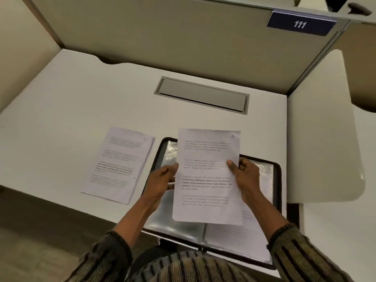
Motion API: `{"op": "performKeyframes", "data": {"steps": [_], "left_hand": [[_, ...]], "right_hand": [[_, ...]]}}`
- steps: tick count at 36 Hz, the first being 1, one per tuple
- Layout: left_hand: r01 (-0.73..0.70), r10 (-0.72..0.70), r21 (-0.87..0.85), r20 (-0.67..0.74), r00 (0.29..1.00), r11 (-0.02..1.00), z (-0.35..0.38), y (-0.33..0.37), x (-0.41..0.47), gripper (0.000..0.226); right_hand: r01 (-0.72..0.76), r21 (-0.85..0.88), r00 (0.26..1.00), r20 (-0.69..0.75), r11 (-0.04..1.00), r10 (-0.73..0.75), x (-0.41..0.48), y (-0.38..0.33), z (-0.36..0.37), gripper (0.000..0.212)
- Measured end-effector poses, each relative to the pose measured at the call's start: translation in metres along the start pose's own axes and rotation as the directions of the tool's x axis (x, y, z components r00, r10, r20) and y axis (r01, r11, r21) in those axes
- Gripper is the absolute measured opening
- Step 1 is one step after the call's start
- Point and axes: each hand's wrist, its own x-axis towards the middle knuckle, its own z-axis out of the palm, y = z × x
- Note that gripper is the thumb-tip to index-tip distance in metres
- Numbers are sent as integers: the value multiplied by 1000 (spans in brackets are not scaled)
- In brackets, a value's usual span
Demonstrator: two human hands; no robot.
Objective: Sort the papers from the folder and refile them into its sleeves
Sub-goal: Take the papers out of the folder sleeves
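I hold a printed sheet [207, 180] upright above the open folder [277, 180], a handwritten number in its top right corner. My left hand [162, 178] pinches its left edge and my right hand [244, 174] grips its right edge, thumb on the front. The black-rimmed folder lies open on the desk near the front edge, its clear plastic sleeves [168, 216] shiny; the right-hand sleeve shows a printed page [240, 235] inside. A stack of printed papers [120, 163] lies on the desk left of the folder.
The white desk [81, 98] has a grey cable flap [203, 94] set into it behind the folder. Beige partition walls close the back and sides, with a blue sign reading 111 [301, 24] at top right. The folder overhangs the desk's front edge.
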Motion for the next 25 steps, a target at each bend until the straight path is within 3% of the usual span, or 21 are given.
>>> {"op": "performKeyframes", "data": {"steps": [5, 16, 21, 25], "left_hand": [[-68, 83, 76, -213, 973, 995, -47, -6, 0, 22], [-5, 152, 303, -462, 874, 953, -167, -5, 31, 22], [48, 324, 618, -475, 818, 784, -223, 5, 54, 25], [111, 393, 736, -475, 788, 667, -258, 22, 74, 27]], "right_hand": [[-13, -50, 998, 57, 999, 16, -13, 9, 52, 16], [-35, -358, 969, 215, 933, 119, -28, 50, 169, 24], [-37, -435, 965, 217, 900, 145, -26, 63, 232, 14], [-24, -520, 960, 226, 854, 164, -16, 71, 277, 16]]}}
